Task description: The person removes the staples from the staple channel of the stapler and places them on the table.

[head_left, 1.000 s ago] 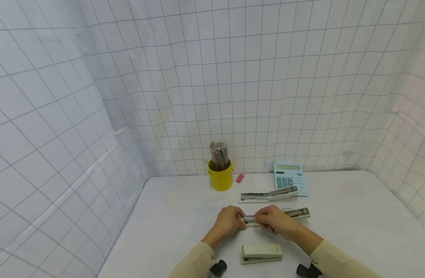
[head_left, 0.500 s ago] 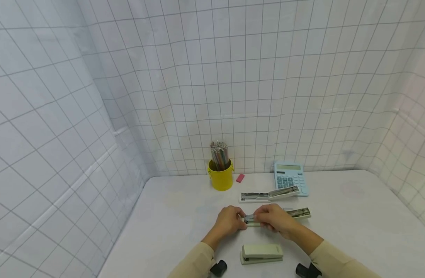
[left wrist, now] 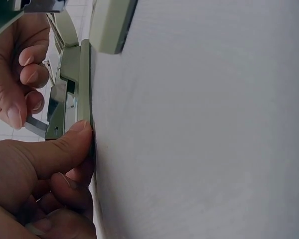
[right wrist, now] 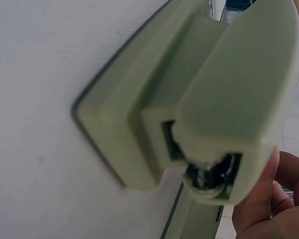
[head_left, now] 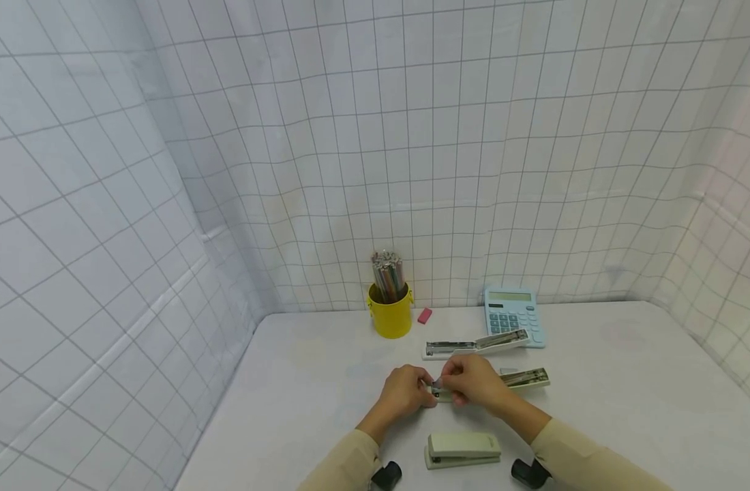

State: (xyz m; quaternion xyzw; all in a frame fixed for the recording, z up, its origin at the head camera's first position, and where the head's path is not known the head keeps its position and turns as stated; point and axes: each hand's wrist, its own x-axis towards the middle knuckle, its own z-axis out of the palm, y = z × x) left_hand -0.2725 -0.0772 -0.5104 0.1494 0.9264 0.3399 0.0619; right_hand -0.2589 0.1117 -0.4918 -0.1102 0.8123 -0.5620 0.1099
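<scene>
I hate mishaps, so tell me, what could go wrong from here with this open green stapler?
The slanted grey strip, pinched at one end by the right hand, might bend or slip. The left hand grips the open green stapler close by, so it could get nipped.

A pale green stapler [left wrist: 71, 63], yellow bucket [head_left: 391, 320], light-blue calculator [head_left: 513, 316] and grey-gridded white backdrop [head_left: 421, 157] show.

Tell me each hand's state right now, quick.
Left hand: gripping the long pale-green opened stapler.
Right hand: pinching a narrow grey metallic strip.
</scene>
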